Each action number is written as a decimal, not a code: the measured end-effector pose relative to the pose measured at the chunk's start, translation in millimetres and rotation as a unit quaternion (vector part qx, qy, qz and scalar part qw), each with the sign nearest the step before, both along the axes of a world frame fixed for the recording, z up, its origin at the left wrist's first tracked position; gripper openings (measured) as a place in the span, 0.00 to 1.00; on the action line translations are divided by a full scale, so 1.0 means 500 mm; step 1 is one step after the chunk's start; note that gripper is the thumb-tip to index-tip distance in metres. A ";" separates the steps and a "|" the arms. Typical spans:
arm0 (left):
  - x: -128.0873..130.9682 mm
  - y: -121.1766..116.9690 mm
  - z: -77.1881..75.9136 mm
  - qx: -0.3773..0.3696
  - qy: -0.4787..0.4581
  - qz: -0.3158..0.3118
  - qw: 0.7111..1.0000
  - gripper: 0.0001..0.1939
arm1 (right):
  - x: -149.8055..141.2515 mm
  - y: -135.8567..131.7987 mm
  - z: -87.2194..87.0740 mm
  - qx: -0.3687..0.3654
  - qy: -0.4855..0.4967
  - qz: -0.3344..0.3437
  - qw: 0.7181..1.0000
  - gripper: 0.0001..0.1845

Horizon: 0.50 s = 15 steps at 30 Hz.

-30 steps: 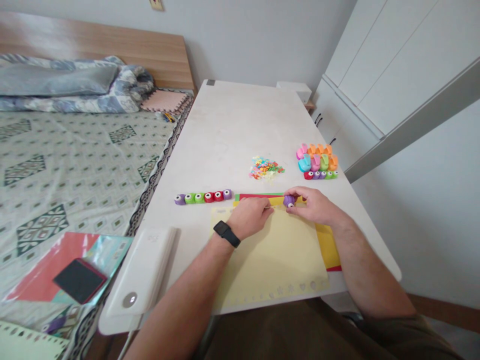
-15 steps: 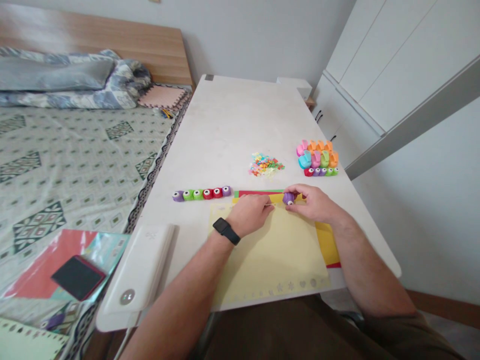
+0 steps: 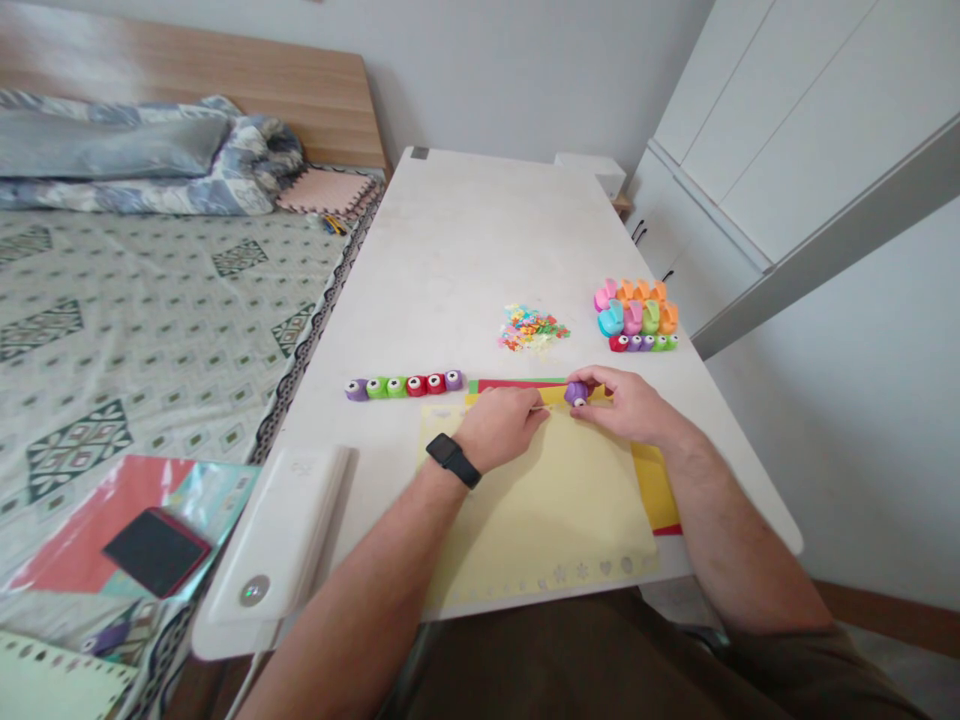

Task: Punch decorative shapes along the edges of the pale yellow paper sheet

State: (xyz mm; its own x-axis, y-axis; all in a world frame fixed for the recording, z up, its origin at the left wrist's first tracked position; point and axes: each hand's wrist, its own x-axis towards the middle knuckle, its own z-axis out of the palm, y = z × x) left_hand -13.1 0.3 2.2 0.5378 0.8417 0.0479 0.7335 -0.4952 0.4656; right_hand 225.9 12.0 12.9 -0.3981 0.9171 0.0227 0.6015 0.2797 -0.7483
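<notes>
My right hand (image 3: pixel 630 402) is closed around a small purple paper punch (image 3: pixel 576 393), thumb and fingers on either side of it, at the upper edge of a pale yellow sheet of paper (image 3: pixel 555 490). Just left of the punch, my left hand (image 3: pixel 504 428) has its fingers closed on the upper edge of that sheet; a thin pale edge shows at the fingertips. Punched shapes run along the sheet's near edge, and a few show at its upper left corner. Yellow, red and green sheets (image 3: pixel 517 384) lie underneath.
A row of small punches (image 3: pixel 405 386) stands left of the sheets. Beyond lies a pile of colourful paper cutouts (image 3: pixel 532 328). More punches (image 3: pixel 637 318) are grouped at the right. A white device (image 3: pixel 277 540) with a cable lies at the table's left edge; a phone (image 3: pixel 156 552) is on the bed.
The purple punch and my right hand have shifted very slightly, if at all. My left hand stays in place on the sheet.
</notes>
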 end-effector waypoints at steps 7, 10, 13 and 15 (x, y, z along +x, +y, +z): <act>-0.002 0.002 -0.008 0.014 -0.012 -0.004 1.000 0.15 | -0.003 -0.003 0.001 -0.012 -0.003 -0.007 1.000 0.19; -0.003 0.003 -0.009 0.015 -0.015 0.001 1.000 0.14 | 0.001 -0.001 -0.001 -0.010 -0.004 0.003 1.000 0.19; -0.004 0.003 -0.006 0.014 -0.018 0.004 1.000 0.14 | 0.006 0.000 -0.002 -0.012 -0.010 0.017 1.000 0.19; -0.005 0.003 -0.004 0.014 -0.022 0.004 1.000 0.14 | 0.008 0.000 -0.002 -0.014 -0.019 0.023 0.999 0.20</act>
State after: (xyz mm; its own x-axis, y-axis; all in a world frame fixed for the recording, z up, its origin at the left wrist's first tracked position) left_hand -15.4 1.8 0.2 0.5272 0.8445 0.0943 0.7175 -0.5019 0.4829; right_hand 229.8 12.1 12.0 -0.4397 0.8980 -0.0181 0.6171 0.2874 -0.7325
